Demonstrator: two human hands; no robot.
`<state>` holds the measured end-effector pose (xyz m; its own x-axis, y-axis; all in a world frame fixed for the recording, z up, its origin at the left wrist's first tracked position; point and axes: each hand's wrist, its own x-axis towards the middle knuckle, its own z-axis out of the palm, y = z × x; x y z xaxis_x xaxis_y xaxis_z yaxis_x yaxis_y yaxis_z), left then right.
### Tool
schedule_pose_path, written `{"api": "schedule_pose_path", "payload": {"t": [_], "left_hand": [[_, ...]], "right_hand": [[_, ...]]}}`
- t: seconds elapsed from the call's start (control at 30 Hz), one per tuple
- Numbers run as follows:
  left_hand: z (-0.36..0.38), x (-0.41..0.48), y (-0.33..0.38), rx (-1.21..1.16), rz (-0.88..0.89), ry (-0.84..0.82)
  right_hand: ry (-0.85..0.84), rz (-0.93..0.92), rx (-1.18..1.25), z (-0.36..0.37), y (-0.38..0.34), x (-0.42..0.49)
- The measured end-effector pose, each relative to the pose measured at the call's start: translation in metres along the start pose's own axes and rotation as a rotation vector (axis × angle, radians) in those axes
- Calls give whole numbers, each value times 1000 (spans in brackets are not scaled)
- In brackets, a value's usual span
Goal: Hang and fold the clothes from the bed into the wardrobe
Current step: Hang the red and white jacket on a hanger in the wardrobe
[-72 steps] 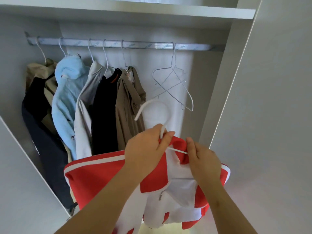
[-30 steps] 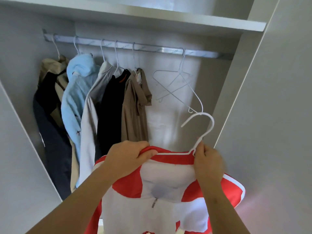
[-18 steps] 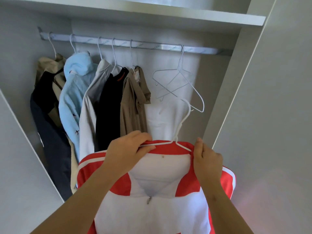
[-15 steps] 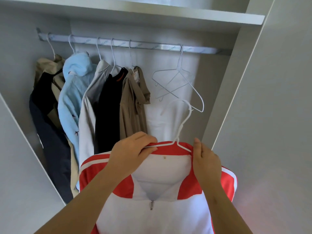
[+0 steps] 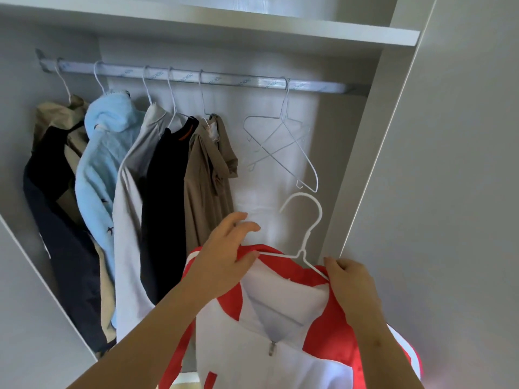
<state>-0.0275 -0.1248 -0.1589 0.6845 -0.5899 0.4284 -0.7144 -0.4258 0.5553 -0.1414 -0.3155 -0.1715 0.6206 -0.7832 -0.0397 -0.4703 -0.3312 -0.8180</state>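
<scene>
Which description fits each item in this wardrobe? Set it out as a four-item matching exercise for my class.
Items
1. fleece hoodie
2. brown shirt
3. empty hangers
4. zip jacket

Descriptions
a. red and white, held by the left hand and right hand below the rail
b. bare wire, hanging to the right of the clothes
c. light blue, second garment from the left
d. last garment before the gap

Pairs: 1-c, 2-d, 3-b, 4-a
</scene>
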Motion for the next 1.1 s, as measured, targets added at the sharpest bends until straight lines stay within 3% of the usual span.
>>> {"api": "schedule_pose_path", "payload": {"t": [0.13,0.23,0.37,0.53,0.67,0.93,1.1], "left_hand": [[2,8,5,-172,-176,180],[7,11,8,-267,-290,182],[8,14,12,-316,-425,160],[-1,17,12,-404,-548,157],[-16,34,-6,-430,-541,217],[-49,97,-60,-261,-423,305],[-65,154,-96,-195,-323,358]], "right_hand": [[17,43,73,-6,9,4],[0,130,240,-7,11,-2],[-188,256,453,11,-3,-17],[-390,305,476,38,-33,-18],[-449,264,490,51,-65,-1],[-517,183,492,103,-123,37],[-452,163,575,138,-161,77]]}}
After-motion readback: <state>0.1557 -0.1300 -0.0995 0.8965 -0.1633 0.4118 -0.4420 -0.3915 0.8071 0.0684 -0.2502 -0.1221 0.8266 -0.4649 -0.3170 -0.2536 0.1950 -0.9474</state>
